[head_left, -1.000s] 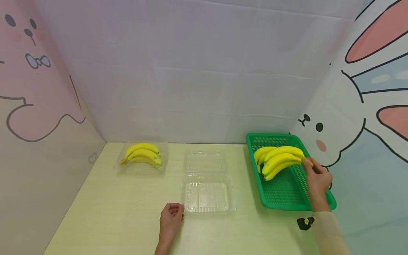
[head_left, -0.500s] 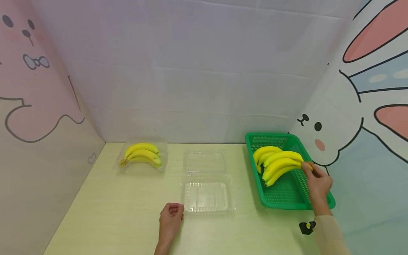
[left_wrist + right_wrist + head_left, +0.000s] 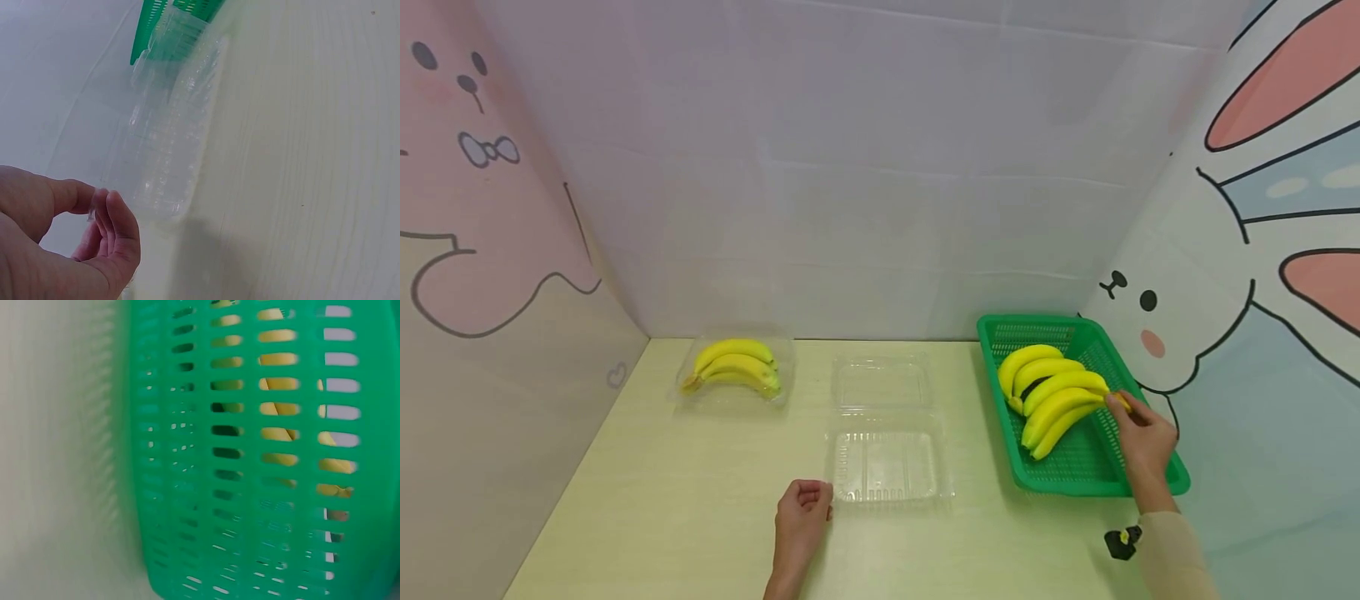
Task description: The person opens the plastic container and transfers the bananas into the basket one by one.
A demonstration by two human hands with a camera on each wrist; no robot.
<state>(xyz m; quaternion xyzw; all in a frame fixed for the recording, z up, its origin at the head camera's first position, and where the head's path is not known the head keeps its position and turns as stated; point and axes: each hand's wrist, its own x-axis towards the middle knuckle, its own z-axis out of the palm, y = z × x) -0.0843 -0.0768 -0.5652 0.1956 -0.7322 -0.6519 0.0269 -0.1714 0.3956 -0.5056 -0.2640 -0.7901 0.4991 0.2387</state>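
Cartoon-rabbit walls enclose a pale table where the right hand (image 3: 1145, 440) pinches the stem end of a banana bunch (image 3: 1051, 396) lying diagonally in the green basket (image 3: 1157, 479), while the left hand (image 3: 801, 512), loosely curled and empty, rests just beside the open clear clamshell (image 3: 886, 463); another clamshell (image 3: 733, 369) holds bananas

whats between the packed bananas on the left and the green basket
In the head view, an open, empty clear clamshell box lies on the table between the packed bananas and the green basket. The left hand rests at its near corner.
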